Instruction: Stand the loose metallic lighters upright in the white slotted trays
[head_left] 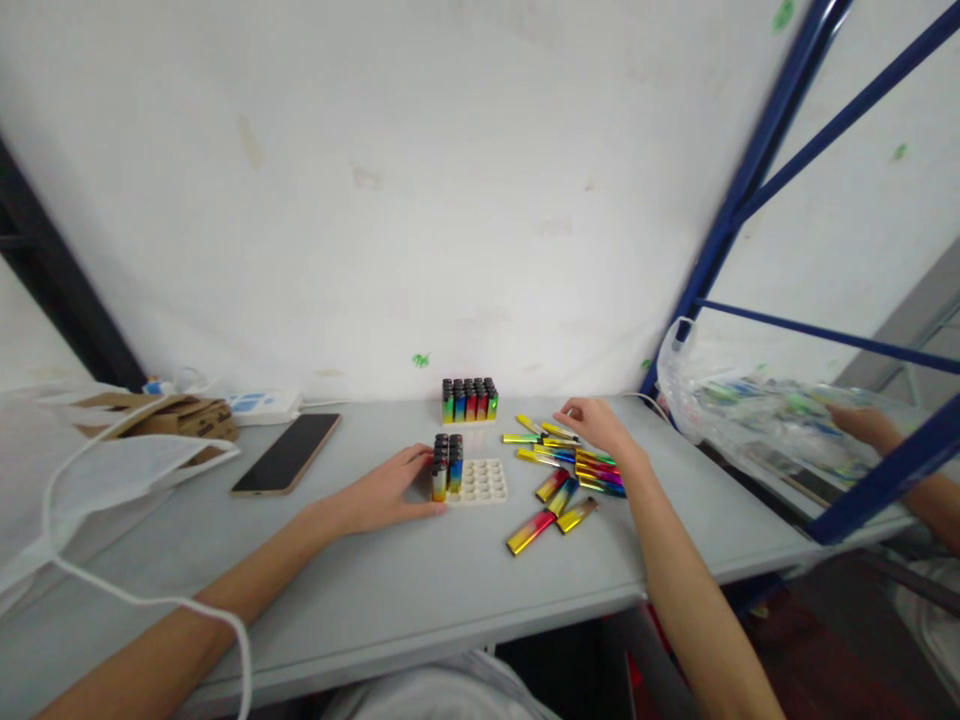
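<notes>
My left hand (394, 488) rests at the left side of a white tray (486, 482) with round holes. Its thumb lies at the near corner and its fingers reach along the far side, gripping the edge. Several lighters (448, 468) with black tops stand upright in the tray's left columns; the holes to the right are bare. My right hand (596, 422) is over the far side of a pile of shiny multicoloured lighters (596, 472) lying flat. Its fingers are curled together, and what they pinch, if anything, is hidden.
A second filled block of upright lighters (469, 402) stands near the wall. Loose lighters (531, 532) lie toward the table's front. At left are a phone (289, 455), a white cable (150, 600) and a bag with cardboard (180, 425). At right, a plastic bag (742, 420) lies beyond a blue frame (720, 240).
</notes>
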